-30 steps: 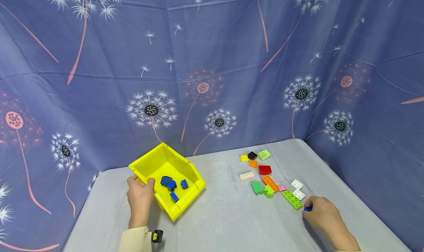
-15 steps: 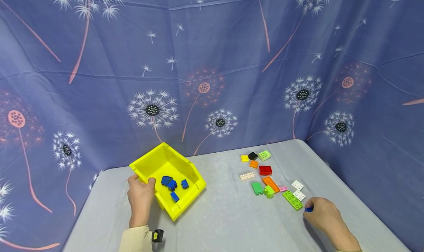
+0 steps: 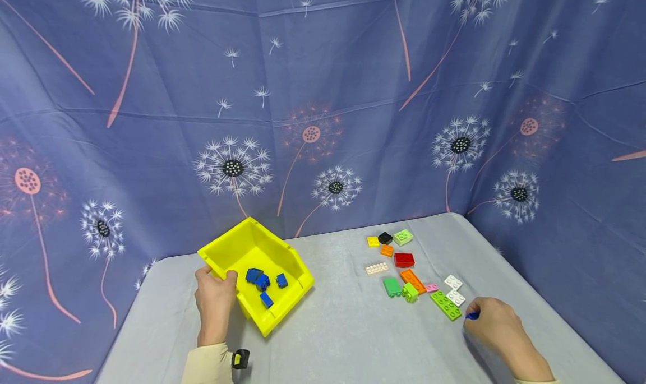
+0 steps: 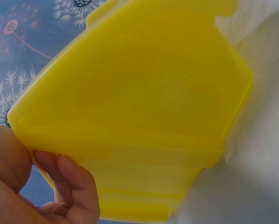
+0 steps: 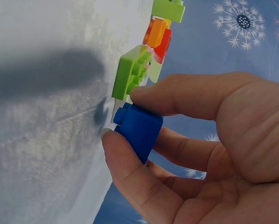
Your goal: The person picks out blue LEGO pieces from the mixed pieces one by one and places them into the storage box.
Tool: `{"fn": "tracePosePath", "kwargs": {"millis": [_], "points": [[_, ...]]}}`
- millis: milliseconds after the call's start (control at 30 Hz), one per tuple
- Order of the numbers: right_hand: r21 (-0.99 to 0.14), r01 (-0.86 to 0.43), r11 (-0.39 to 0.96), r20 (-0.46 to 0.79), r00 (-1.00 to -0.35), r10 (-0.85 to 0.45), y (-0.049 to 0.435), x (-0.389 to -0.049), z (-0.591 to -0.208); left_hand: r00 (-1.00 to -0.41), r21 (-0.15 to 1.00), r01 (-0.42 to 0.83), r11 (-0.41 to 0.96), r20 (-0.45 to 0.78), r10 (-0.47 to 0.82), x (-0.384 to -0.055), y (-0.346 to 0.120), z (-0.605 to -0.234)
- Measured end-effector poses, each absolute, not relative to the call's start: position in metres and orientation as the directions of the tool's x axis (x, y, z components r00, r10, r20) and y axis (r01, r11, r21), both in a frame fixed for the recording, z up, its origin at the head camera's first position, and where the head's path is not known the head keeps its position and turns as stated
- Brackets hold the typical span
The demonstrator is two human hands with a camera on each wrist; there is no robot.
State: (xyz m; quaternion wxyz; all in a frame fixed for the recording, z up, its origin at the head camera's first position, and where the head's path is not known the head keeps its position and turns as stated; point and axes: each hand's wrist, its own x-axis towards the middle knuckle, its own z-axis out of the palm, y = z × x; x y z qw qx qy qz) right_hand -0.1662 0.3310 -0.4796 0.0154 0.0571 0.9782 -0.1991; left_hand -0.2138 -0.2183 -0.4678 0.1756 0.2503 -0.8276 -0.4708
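My left hand (image 3: 214, 302) grips the left wall of a yellow bin (image 3: 295, 302), thumb over the rim, and the bin sits tilted toward me. Several blue bricks (image 3: 262, 282) lie on the bin's floor. In the left wrist view the fingers (image 4: 79, 179) curl under the yellow bin (image 4: 144, 88), whose outside fills the picture. Over at the right, my right hand (image 3: 497, 325) pinches a blue building brick (image 5: 142, 130) between thumb and fingertips, a little above the table. Its studs face left in the right wrist view. Closest to that hand is a long lime-green brick (image 3: 446, 305).
Two white bricks (image 3: 455, 297) lie beside the lime one. Farther back on the grey cloth are a green brick (image 3: 391, 286), a long orange one (image 3: 413, 280), a red one (image 3: 404, 259) and several smaller ones. A patterned blue curtain (image 3: 353, 92) hangs behind the table (image 3: 348, 339).
The right hand has tilted slightly and shifted a touch, turning the blue brick in its fingers. The left hand, the bin and the loose bricks stay where they were.
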Motion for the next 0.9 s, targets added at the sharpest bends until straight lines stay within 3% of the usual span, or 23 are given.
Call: {"fn": "tracePosePath", "kwargs": {"millis": [667,900], "points": [[-0.381,0.088,0.92,-0.007,-0.996,0.092,0.319,-0.176,-0.456,-0.812,0.866,-0.242,0.439,0.068,-0.58,-0.214,-0.22,-0.47],[-0.379,0.041,0.925,0.067,-0.995,0.072,0.307,-0.179,-0.443,-0.811,0.864,-0.236,0.444,0.076,-0.58,-0.214,-0.22,-0.47]]}}
